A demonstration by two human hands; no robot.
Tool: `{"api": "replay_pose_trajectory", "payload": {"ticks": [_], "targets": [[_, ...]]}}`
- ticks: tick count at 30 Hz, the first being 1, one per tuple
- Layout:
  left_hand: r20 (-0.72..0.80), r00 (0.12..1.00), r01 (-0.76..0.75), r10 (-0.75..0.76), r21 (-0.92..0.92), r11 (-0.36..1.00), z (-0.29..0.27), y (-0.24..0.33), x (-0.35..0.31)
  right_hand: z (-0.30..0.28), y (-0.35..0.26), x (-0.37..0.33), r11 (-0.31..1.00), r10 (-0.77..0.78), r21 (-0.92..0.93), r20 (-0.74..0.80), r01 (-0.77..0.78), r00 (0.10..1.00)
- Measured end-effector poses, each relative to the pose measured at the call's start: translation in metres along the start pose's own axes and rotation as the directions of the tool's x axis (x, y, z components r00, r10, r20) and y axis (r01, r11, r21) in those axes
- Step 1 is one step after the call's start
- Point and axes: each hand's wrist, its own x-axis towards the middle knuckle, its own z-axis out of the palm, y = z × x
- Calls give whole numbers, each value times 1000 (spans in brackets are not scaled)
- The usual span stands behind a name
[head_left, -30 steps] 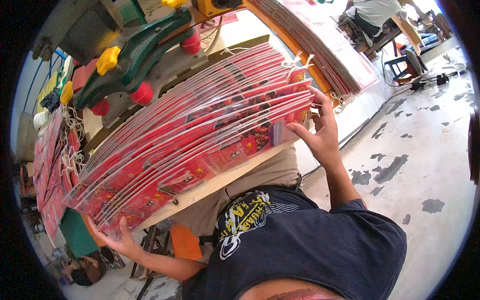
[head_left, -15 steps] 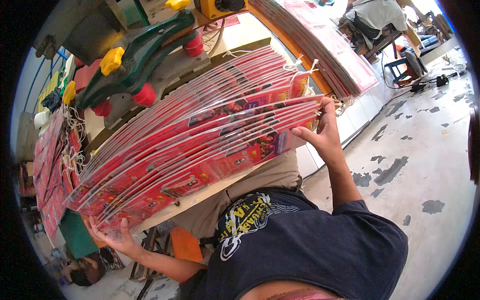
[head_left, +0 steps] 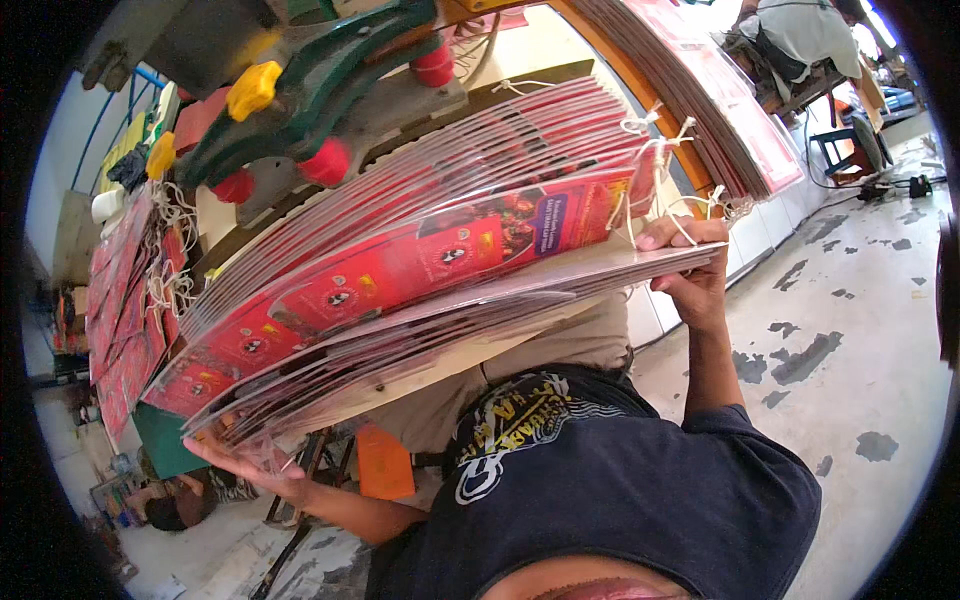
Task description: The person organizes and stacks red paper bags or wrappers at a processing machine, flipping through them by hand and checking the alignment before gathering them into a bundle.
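1. Two bare hands work a sheaf of glossy sheets (head_left: 560, 285) lying aslant on a pale table (head_left: 450, 358), against the near side of a fanned row of red printed sheets (head_left: 450, 250).
2. The right hand (head_left: 692, 268) has its grip pinched on the sheaf's right end, fingers above, thumb below.
3. The left hand (head_left: 245, 462) stretches its fingers beneath the near left corner; whether its grip pinches, I cannot tell from here.
4. White cords (head_left: 640, 122) dangle at the row's right end.
5. On the far side stands a green frame (head_left: 350, 70) with yellow knobs (head_left: 255, 90).
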Motion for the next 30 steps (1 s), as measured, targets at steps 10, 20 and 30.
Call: {"api": "replay_pose_trajectory", "payload": {"ticks": [10,20,30], "targets": [[-155,979,47,-130,-451,891,-7,-2,-9,-8,3,-1,994,68,-94,72,-61,995],[-273,879,201,-392,-532,822,4,-2,-1,-15,0,-1,987,77,-156,188,-48,979],[-394,830,228,-395,-406,885,3,-25,12,8,-9,13,957,104,-272,-5,-101,995]]}}
